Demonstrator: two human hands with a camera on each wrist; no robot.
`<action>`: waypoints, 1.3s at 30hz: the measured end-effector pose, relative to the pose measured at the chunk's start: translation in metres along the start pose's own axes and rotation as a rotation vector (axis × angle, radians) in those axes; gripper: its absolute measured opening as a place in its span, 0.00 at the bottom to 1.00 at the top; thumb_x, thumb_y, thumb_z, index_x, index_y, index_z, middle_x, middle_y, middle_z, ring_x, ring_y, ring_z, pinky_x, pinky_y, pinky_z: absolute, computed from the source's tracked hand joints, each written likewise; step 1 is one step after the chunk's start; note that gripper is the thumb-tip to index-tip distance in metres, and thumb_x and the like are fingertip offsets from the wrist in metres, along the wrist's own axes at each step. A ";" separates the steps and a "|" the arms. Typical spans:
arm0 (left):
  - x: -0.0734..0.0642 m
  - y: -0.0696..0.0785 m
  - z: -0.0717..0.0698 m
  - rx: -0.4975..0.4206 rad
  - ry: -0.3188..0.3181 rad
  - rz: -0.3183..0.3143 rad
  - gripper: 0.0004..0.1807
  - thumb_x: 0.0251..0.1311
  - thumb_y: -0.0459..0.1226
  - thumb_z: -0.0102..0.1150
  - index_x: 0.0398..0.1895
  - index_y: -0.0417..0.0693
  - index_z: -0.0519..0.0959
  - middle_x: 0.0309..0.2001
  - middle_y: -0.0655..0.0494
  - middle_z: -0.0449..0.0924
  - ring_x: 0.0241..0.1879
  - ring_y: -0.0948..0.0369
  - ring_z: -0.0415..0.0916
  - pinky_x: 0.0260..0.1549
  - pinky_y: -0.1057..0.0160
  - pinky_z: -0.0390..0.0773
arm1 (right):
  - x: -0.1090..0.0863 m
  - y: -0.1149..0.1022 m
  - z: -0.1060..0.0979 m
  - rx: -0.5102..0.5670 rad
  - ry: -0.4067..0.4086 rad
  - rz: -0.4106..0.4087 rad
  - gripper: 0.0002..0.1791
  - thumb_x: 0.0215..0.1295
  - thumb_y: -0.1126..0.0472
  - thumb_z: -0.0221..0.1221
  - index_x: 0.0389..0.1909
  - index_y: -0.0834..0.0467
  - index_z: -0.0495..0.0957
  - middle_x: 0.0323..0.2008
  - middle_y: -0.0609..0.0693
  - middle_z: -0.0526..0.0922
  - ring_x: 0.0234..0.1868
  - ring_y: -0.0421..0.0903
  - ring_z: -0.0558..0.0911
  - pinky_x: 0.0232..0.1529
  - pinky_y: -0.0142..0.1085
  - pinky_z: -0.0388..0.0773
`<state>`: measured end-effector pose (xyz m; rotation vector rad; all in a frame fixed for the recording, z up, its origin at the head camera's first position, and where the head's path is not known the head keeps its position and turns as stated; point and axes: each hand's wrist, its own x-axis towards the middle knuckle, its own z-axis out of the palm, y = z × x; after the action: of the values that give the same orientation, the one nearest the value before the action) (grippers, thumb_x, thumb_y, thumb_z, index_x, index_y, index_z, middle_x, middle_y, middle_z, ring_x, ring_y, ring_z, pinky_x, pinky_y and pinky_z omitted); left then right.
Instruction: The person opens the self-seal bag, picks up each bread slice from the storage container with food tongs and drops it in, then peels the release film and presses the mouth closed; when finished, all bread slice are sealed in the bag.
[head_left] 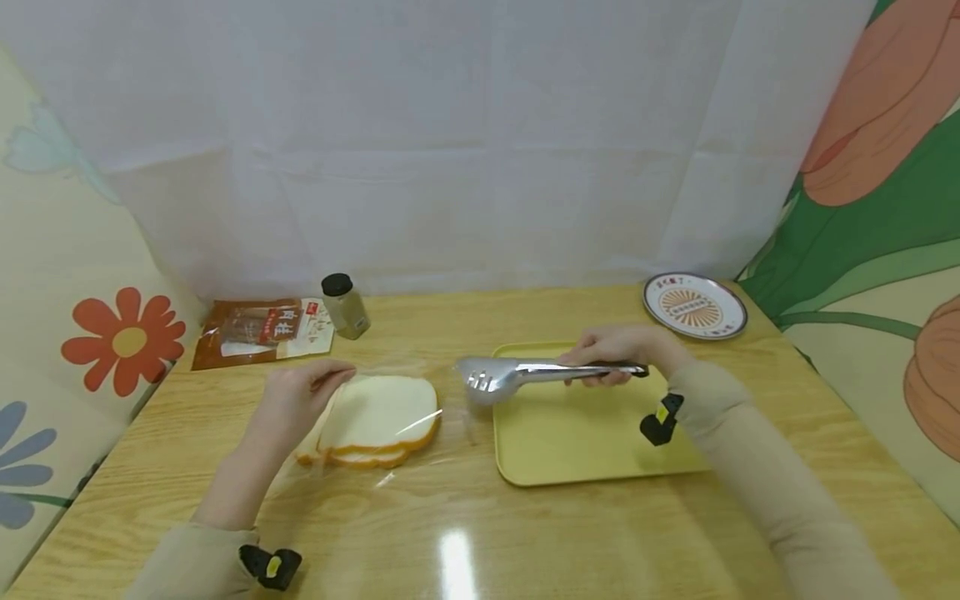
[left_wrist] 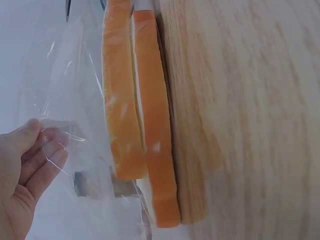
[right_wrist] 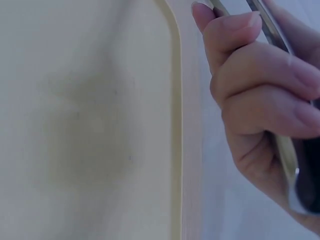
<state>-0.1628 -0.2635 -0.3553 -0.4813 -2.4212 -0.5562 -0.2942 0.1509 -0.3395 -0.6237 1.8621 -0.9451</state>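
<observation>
As the right hand (head_left: 618, 344) grips them, the tongs (head_left: 536, 370) point sideways toward bread (head_left: 382, 408).

In the head view, a sleeve (head_left: 780, 479) hides the lower right of the tray (head_left: 577, 437), lettering (head_left: 671, 283) on the plate (head_left: 696, 308) is unreadably small, and the right wrist view's top edge crops the tongs (right_wrist: 272, 27).
</observation>
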 end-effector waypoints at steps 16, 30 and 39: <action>0.004 0.004 -0.002 0.030 0.009 0.008 0.02 0.52 0.28 0.65 0.30 0.40 0.84 0.26 0.48 0.85 0.20 0.57 0.81 0.17 0.65 0.78 | -0.085 0.047 0.005 -0.006 0.208 -0.015 0.26 0.74 0.48 0.43 0.45 0.71 0.74 0.19 0.45 0.73 0.11 0.34 0.66 0.12 0.25 0.64; 0.006 0.006 -0.001 0.014 -0.020 -0.022 0.03 0.52 0.27 0.65 0.30 0.39 0.84 0.28 0.47 0.86 0.25 0.53 0.83 0.22 0.57 0.82 | -0.158 0.082 0.037 -0.215 0.492 -0.018 0.21 0.75 0.51 0.42 0.38 0.67 0.70 0.21 0.52 0.70 0.12 0.36 0.65 0.09 0.34 0.68; 0.004 0.006 -0.001 -0.027 -0.076 -0.027 0.04 0.54 0.28 0.63 0.33 0.40 0.84 0.30 0.46 0.86 0.29 0.52 0.84 0.26 0.57 0.83 | -0.186 0.108 0.058 -0.314 0.747 0.014 0.17 0.75 0.56 0.43 0.39 0.68 0.64 0.15 0.46 0.66 0.10 0.35 0.63 0.09 0.34 0.68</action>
<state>-0.1621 -0.2581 -0.3503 -0.4901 -2.4984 -0.5926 -0.1633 0.3300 -0.3494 -0.4658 2.7109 -0.9578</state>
